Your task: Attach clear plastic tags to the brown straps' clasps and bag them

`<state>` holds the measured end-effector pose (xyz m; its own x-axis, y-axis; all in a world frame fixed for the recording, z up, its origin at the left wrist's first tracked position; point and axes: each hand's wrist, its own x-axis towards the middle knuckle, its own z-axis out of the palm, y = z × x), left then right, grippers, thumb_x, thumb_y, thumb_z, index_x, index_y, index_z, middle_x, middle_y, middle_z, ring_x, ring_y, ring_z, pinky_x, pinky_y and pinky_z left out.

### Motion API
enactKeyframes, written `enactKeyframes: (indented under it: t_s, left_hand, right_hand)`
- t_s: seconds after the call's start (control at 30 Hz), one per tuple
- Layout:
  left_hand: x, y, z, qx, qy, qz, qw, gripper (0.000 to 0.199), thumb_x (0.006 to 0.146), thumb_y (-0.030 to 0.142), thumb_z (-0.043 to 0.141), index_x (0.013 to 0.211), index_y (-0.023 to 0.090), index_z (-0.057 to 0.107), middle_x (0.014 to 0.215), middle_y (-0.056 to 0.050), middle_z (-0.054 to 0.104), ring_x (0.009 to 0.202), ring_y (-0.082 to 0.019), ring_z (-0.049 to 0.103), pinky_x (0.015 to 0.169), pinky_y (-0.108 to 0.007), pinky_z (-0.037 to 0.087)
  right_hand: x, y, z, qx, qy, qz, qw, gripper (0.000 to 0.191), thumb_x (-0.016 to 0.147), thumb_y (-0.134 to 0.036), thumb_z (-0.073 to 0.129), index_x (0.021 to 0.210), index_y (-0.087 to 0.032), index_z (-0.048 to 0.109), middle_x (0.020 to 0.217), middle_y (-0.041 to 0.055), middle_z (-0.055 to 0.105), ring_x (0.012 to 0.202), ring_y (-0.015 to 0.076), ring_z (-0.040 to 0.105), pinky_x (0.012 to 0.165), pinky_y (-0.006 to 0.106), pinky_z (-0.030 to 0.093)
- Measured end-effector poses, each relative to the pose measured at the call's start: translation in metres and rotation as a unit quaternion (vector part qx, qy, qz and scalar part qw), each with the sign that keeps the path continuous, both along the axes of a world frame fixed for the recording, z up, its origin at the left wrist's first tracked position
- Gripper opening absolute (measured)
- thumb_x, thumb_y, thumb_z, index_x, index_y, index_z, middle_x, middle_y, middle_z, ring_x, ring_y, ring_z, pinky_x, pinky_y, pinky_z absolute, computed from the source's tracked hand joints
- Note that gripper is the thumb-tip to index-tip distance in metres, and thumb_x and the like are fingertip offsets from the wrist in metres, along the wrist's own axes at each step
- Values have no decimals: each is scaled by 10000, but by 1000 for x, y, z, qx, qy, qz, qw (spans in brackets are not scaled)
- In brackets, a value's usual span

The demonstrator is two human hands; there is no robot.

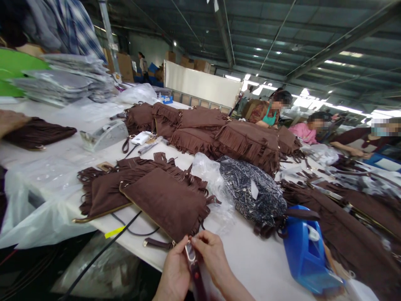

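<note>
Low in the centre, my left hand [176, 267] is closed on a dark strap [196, 278] with a gold clasp [189, 252]. My right hand [210, 250] pinches the top of the same clasp from the other side. Just beyond my fingertips lies a brown fringed pouch [166, 200], its lower corner close to the clasp. A short strap [159, 243] hangs off that corner at the table's edge. Another fringed pouch [108, 192] lies partly under the first, to the left.
A blue tape dispenser [303, 251] stands right of my hands, near a speckled black-and-white bag [250, 188]. Brown bags [247, 140] are piled behind. A clear dispenser [106, 134] sits left. A co-worker's hand [12, 121] touches a brown pouch [40, 133]. Several people work at right.
</note>
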<state>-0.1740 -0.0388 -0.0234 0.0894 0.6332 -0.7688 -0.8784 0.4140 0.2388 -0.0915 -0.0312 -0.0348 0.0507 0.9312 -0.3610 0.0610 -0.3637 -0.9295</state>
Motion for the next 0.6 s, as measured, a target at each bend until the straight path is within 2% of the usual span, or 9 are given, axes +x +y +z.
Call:
enactKeyframes:
  t_s: [0.2,0.3,0.4,0.5,0.6]
  left_hand:
    - [-2,1,-5,5,-24,-11,1000,216,825,139,446,653,105,573,497,-50,625,459,-162,589,529,-292,479]
    - [-1,1,-6,17,-14,-3,1000,196,820,143,452,674,114,578,505,-43,629,433,-150,566,446,-258,424]
    - [1,-4,-6,31,3,-13,999,175,818,136,451,711,110,587,533,-47,638,450,-139,563,429,-238,396]
    - [2,-13,-10,58,72,-34,995,69,732,173,597,683,128,576,548,-25,633,465,-131,558,429,-226,390]
    - [3,-23,-17,66,159,-57,983,259,549,280,765,649,149,565,495,20,590,436,-114,524,404,-203,356]
  right_hand:
    - [-8,3,5,4,4,-35,999,214,582,-341,591,498,-153,532,447,-35,473,445,84,399,442,218,293]
    - [-12,6,1,8,-32,-39,999,226,610,-348,564,487,-171,498,422,-46,451,415,86,391,420,220,285]
    - [-11,8,-4,19,-58,-40,997,235,622,-353,557,483,-178,484,422,-51,441,421,89,388,427,225,290]
    - [-7,7,-6,36,-65,-43,996,231,617,-348,564,479,-175,497,445,-47,451,468,94,399,471,228,312]
    - [-5,6,-6,37,-60,-33,997,227,616,-345,556,477,-172,507,457,-41,468,490,97,409,498,230,327]
